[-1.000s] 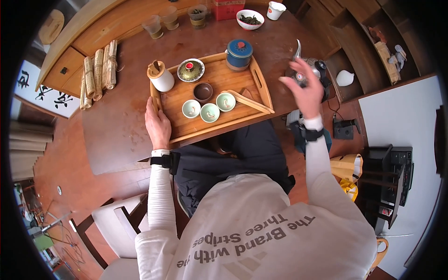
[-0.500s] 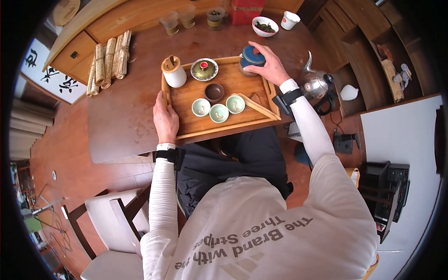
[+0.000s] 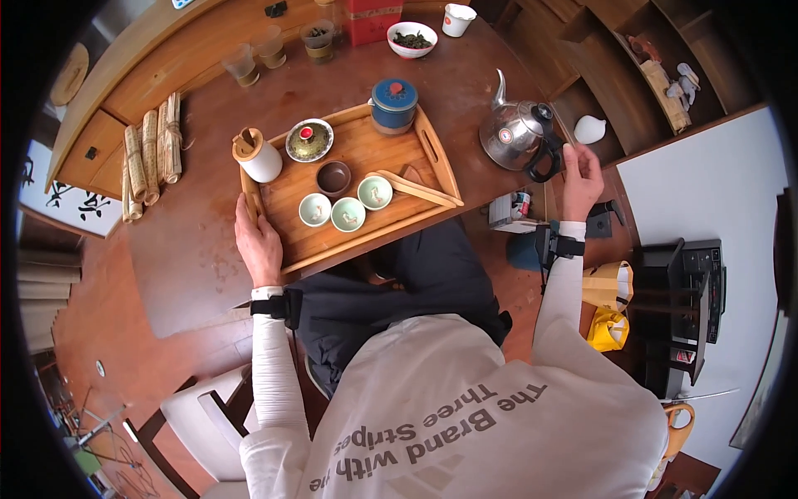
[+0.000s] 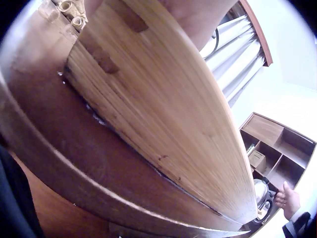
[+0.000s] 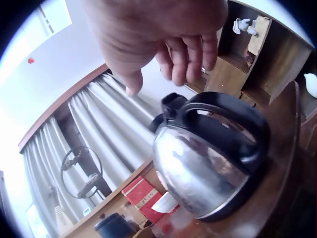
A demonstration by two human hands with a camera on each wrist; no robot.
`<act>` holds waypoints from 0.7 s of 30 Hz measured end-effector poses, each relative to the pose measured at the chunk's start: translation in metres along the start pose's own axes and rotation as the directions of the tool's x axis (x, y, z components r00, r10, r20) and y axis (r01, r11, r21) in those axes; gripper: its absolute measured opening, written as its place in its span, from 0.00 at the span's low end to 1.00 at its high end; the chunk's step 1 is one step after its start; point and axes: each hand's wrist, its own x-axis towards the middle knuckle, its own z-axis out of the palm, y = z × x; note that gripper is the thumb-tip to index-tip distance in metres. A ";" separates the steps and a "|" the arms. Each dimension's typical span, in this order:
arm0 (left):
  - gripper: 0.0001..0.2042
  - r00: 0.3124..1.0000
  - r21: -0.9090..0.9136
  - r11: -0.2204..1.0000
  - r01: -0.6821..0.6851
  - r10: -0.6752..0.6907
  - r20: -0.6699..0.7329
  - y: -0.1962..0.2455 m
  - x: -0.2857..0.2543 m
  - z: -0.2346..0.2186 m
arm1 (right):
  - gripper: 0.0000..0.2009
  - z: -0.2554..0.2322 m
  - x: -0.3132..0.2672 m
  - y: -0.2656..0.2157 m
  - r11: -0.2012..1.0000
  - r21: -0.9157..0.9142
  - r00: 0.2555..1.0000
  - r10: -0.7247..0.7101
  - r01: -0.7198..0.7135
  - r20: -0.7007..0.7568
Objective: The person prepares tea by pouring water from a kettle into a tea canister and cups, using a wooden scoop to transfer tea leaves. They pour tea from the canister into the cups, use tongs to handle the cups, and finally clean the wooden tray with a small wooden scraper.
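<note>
My left hand (image 3: 259,246) holds the left side of a wooden tray (image 3: 287,200), fingers outside the wall and thumb over its rim. Beside the black handle of a steel kettle (image 3: 509,137) is my right hand (image 3: 584,179), which grips nothing. In the right wrist view its loosely bent fingers (image 5: 179,64) hang above the kettle, thumb apart. On the tray are three pale green cups (image 3: 348,214), a dark brown cup (image 3: 333,178), a patterned lidded bowl (image 3: 309,145), wooden tongs (image 3: 424,193), a white canister with wooden tools (image 3: 263,163) and a blue lidded pot (image 3: 394,108) in the far right corner.
Rolled bamboo slips (image 3: 152,154) lie at the table's left. Along the back stand several clear cups (image 3: 271,48), a red box (image 3: 374,21), a bowl of tea leaves (image 3: 412,40) and a white pitcher (image 3: 458,21). Right of the kettle, a shelf (image 3: 594,50) borders the table.
My right hand goes from over the kettle to the blue pot on the tray, then back right to beside the kettle's handle. The left hand stays on the tray; the head view has shifted.
</note>
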 end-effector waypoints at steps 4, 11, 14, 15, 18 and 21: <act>0.26 1.000 0.006 1.000 0.000 0.000 -0.011 -0.002 0.000 0.001 | 0.13 -0.005 0.000 0.044 0.975 -0.204 0.992 0.103 -0.086 0.071; 0.27 1.000 0.007 1.000 0.019 -0.019 -0.015 -0.004 -0.001 0.002 | 0.12 0.012 0.000 0.058 0.957 0.215 0.967 0.149 -0.194 0.207; 0.27 1.000 0.008 1.000 0.002 -0.002 -0.010 -0.004 0.000 0.002 | 0.11 0.025 -0.011 0.051 0.911 0.231 0.930 0.290 -0.341 0.227; 0.27 1.000 0.007 1.000 0.009 -0.009 -0.015 -0.004 -0.001 0.003 | 0.11 0.027 -0.011 0.047 0.905 0.217 0.920 0.315 -0.365 0.233; 0.26 0.999 0.037 0.999 -0.006 0.008 -0.037 0.000 0.000 0.002 | 0.11 0.035 0.000 0.039 0.918 0.225 0.941 0.291 -0.326 0.175; 0.26 0.999 0.020 1.000 -0.016 0.017 -0.042 -0.005 0.001 0.005 | 0.12 0.033 0.007 0.010 0.898 0.284 0.940 0.298 -0.335 0.166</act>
